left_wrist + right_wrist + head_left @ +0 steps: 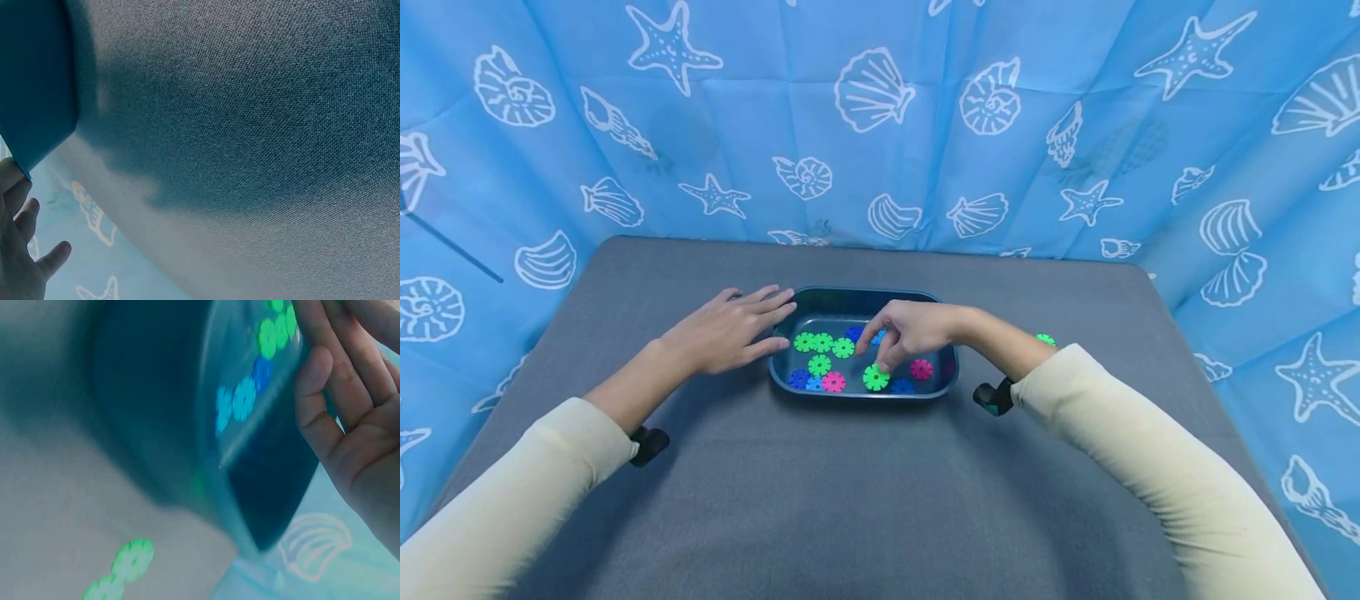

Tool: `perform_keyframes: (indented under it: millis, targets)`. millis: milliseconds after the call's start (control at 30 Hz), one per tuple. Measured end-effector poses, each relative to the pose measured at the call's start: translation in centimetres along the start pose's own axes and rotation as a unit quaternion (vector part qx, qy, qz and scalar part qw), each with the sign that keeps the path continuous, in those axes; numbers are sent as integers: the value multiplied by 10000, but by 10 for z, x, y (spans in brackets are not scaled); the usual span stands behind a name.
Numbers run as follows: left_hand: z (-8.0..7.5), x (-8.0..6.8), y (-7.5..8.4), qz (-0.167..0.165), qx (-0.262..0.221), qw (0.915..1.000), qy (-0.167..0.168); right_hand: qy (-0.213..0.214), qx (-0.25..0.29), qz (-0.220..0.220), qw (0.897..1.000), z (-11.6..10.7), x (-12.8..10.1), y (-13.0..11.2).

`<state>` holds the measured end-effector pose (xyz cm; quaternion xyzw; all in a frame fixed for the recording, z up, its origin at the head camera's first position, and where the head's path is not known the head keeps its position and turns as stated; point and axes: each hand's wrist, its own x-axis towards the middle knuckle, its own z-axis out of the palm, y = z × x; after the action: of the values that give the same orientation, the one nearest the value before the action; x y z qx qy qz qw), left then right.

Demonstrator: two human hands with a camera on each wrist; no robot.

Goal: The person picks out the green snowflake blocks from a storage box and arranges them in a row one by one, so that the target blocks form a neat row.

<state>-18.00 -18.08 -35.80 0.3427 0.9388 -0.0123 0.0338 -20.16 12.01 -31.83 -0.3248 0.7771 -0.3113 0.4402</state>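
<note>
A dark blue tray [865, 395] holds flower-shaped notched discs in several colours. Near its front, my right hand [917, 327] reaches in and pinches a green disc [876, 377] at the thumb tip, with the index finger pointing down beside it. In the right wrist view only a sliver of green shows between the fingers of the right hand [350, 381]. My left hand [733, 329] rests at the tray's left end, its fingers spread and its thumb over the rim. The left wrist view has fingertips [14, 181] right at the tray's corner [37, 112].
Loose in the tray lie more green discs [820, 365], a pink disc [922, 369] and blue discs [799, 379]. Outside it, beyond my right forearm, two green discs [132, 560] lie end to end on the grey tabletop [850, 500]. A blue shell-patterned curtain [737, 150] surrounds the table.
</note>
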Motion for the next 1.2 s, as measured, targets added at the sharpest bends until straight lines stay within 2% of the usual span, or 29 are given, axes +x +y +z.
perform_keyframes:
  millis: [200, 367, 700, 1000, 1200]
  targets:
    - [0, -1, 0, 4, -17, 10000, 19, 434, 73, 93, 9990, -15, -24, 14]
    - [1, -1, 0, -21, -7, 10000, 42, 823, 135, 335, 9960, -29, -49, 27]
    - [-1, 0, 1, -39, -4, 10000, -17, 1547, 347, 920, 9831, -51, -103, 66]
    - [-3, 0, 0, -26, -18, 10000, -56, 1948, 628, 1260, 9707, -55, -142, 109]
    - [-3, 0, 2, 4, 31, 10000, -39, 2167, 549, 1359, 9652, -54, -163, 144]
